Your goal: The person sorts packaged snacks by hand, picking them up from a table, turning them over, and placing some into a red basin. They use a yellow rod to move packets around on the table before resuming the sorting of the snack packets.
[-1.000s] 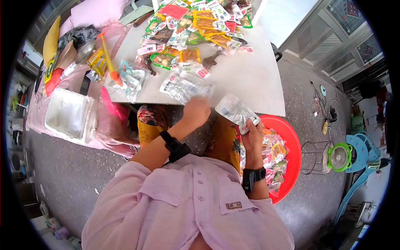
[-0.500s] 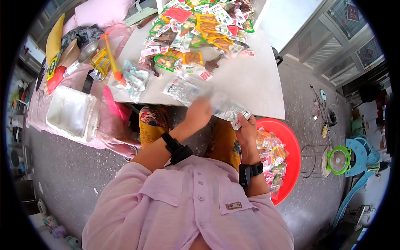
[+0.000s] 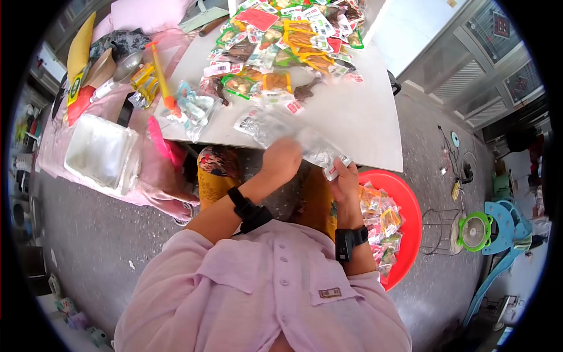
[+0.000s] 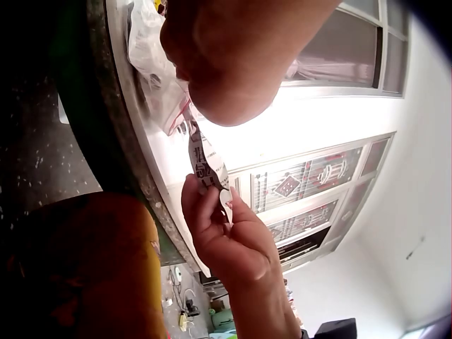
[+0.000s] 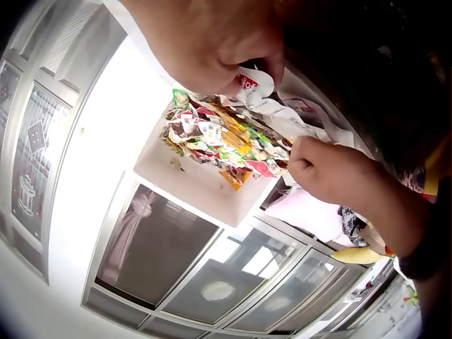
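The right hand (image 3: 345,182) is pinching a corner of a silvery packet (image 3: 319,150), which is spanning toward the left hand (image 3: 282,159) at the near edge of the white table (image 3: 372,132). The left hand's fingers are curling beside the film, but their tips are hidden, so I cannot tell whether they are holding it. The main risk, I am judging, is that small corner grip: under a sharp tug, slick film could be slipping loose and falling past the edge. The pouch (image 3: 261,123) lying beside the left hand could be getting dragged along. Compared with 1.0 s ago, the packet is sitting nearer the left hand and its printed face is showing less broadly.
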{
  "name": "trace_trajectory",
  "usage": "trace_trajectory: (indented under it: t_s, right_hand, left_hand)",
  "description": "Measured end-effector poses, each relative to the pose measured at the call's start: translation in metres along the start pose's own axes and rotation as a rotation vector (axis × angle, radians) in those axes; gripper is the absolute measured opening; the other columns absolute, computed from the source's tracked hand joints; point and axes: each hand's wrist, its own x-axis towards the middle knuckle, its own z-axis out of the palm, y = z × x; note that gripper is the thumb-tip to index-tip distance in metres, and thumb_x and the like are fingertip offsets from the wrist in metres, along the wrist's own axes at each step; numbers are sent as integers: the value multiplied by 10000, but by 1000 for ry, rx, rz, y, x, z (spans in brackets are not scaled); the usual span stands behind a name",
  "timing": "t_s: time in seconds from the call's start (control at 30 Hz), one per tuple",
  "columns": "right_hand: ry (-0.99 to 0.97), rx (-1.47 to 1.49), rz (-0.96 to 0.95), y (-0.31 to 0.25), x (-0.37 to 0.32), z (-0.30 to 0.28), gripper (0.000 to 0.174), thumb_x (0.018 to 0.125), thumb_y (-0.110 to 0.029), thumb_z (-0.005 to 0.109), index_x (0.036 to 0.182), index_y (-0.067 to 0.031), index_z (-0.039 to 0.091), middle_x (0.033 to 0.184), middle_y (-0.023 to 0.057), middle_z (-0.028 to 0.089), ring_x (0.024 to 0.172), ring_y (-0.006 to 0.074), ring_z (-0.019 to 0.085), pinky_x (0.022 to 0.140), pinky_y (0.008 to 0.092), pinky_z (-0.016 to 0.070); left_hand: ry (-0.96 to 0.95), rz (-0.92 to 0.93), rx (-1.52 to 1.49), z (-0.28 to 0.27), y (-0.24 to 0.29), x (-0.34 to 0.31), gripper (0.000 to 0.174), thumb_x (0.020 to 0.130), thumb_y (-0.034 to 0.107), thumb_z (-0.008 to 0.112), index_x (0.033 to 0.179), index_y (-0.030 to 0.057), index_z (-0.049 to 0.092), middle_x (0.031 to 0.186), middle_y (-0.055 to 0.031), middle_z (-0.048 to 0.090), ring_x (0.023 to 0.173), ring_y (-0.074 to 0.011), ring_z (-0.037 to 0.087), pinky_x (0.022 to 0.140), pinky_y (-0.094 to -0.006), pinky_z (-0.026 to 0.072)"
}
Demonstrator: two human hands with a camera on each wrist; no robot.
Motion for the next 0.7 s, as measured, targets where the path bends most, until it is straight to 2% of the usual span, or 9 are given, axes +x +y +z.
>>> trace_trajectory:
  t_s: [0.13, 0.33, 0.57, 0.7]
  right_hand:
    - [-38, -64, 4, -2, -3, -1, 136, 804, -38, 469, 939, -17, 472, 855, 76, 551, 707, 176, 556, 566, 294, 466]
    - [13, -166, 45, -7, -8, -1, 144, 800, -32, 459, 943, -21, 482, 865, 68, 550, 707, 168, 556, 551, 286, 469]
    - [-48, -153, 71, -8, -9, -20, 155, 791, -21, 459, 940, -19, 500, 876, 75, 559, 720, 162, 557, 563, 292, 473]
    - [-34, -68, 39, -4, -10, -6, 165, 801, -26, 449, 958, -12, 497, 887, 76, 559, 733, 167, 557, 580, 289, 470]
  left_hand:
    - [-10, -27, -5, 2, -5, -2, 31, 682, 57, 503, 697, 52, 476, 679, -115, 463, 654, -311, 476, 548, -390, 403]
    - [-3, 36, -18, 3, -3, -8, 38, 681, 47, 502, 704, 42, 471, 670, -118, 456, 630, -311, 473, 532, -389, 398]
    - [14, 89, -30, 3, -1, -17, 41, 681, 44, 507, 692, 42, 467, 654, -113, 443, 610, -299, 471, 510, -371, 393]
    - [9, 112, -16, 3, 1, -16, 50, 673, 49, 514, 684, 46, 465, 643, -106, 432, 601, -294, 466, 506, -366, 391]
